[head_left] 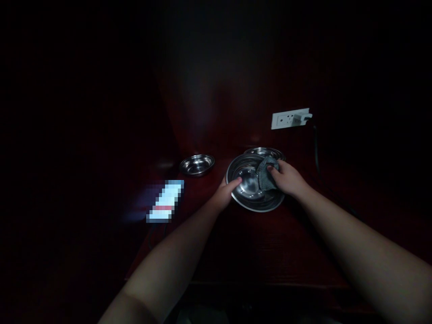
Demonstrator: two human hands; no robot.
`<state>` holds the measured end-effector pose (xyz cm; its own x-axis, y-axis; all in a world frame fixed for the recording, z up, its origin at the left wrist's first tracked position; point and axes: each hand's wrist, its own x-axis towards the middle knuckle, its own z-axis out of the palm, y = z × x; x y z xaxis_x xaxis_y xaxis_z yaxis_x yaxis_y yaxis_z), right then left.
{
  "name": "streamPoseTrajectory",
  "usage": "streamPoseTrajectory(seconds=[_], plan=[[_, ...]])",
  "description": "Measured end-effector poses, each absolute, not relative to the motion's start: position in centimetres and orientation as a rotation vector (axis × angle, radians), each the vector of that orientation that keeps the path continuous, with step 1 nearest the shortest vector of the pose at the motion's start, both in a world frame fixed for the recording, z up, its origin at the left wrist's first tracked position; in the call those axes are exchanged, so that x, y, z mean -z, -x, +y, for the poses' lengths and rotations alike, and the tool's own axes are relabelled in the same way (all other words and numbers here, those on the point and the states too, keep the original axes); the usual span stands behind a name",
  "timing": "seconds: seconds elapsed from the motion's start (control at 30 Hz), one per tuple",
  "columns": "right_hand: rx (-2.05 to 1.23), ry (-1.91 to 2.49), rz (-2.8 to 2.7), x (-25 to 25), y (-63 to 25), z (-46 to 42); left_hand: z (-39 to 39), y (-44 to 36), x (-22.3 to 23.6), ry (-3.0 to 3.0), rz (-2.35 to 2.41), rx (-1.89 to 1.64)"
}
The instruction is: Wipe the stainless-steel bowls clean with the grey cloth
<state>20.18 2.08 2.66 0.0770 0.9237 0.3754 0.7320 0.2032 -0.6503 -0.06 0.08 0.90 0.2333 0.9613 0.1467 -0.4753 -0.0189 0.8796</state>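
A shiny steel bowl (248, 200) is tilted toward me over the dark red table. My left hand (227, 191) grips its left rim, thumb inside and fingers hidden behind the wall. My right hand (286, 177) is closed on a grey-green cloth (268, 173), which lies against the bowl's inner right side. Behind this bowl, partly covered by it, is another steel dish (265, 151). A smaller shallow steel bowl (197, 165) rests on the table to the left, apart from both hands.
A lit, blurred-out screen (165, 201) lies at the table's left, with a thin cable below it. On the back wall is a white socket plate (283, 119) with a plug and hanging cord (316, 144). The table's front edge (263, 283) shows faintly; the surroundings are very dark.
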Motion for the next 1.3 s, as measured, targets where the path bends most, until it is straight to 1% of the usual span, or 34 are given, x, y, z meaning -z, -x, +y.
streamPoseTrajectory(seconds=[0.27,0.47,0.63,0.8,1.0,1.3], plan=[[-0.321,1.572,-1.717,-2.8,-20.2,1.9,-0.1,0.0,-1.1,-1.064,0.594,-1.206],[-0.328,1.552,-1.605,-2.7,-20.2,2.1,0.3,0.6,-0.8,-1.254,0.562,-1.394],[-0.416,1.514,-1.552,-2.3,-20.0,2.3,-0.1,0.4,-1.3,-1.301,0.584,-1.417],[-0.457,1.505,-1.634,-2.2,-19.6,2.2,-0.1,0.2,-1.3,-1.216,0.624,-1.439],[-0.428,1.572,-1.659,-2.5,-19.5,2.1,0.6,0.2,-0.8,-1.077,0.614,-1.395],[-0.384,1.593,-1.69,-2.8,-19.5,1.8,0.8,0.3,-0.5,-1.025,0.599,-1.357]])
